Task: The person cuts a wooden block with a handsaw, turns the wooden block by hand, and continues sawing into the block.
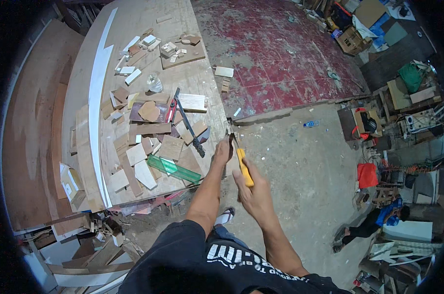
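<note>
Head view: your right hand (255, 192), clamped on yellow-handled tool (244, 168); at its eleven o'clock, your left hand (222, 151), apparently closed on small dark piece (231, 140). Risk: a slipping piece could send the tool into your left hand.

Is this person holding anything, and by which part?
The right hand holds a yellow-handled tool by its handle. What the left hand grips, if anything, cannot be told.
</note>
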A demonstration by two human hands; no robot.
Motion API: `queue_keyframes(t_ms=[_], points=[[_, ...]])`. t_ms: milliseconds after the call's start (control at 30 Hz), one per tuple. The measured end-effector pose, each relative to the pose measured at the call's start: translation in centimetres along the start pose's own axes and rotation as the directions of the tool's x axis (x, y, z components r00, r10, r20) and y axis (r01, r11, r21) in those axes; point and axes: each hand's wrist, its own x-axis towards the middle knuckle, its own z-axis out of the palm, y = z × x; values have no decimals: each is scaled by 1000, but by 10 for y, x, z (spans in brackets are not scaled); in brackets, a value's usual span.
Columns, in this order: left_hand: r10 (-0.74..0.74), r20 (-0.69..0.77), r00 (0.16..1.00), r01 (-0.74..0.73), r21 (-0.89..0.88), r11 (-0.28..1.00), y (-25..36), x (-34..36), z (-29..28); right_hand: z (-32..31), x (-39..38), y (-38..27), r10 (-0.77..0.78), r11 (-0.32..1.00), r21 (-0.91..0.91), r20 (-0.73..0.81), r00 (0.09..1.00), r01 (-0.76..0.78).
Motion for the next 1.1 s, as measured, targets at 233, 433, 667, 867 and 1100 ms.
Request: queue_keyframes(t_ms=[233,433,667,867,1100], points=[[6,-71,997,-21,-206,978,-68,37,9,2,37,-36,-79,991,101,-111,991,91],[-16,39,999,10,154,988,-12,16,26,-21,1,-9,-25,998,52,-169,985,34],[-86,47,995,76,192,979,11,3,3,-3,18,8,-87,996,11,-169,982,90],[-93,63,994,86,100,991,14,16,3,6,31,18,-78,996,32,-206,975,87],[49,56,997,-60,208,976,0,8,-1,-2,-7,4,25,996,85,-155,988,-12]])
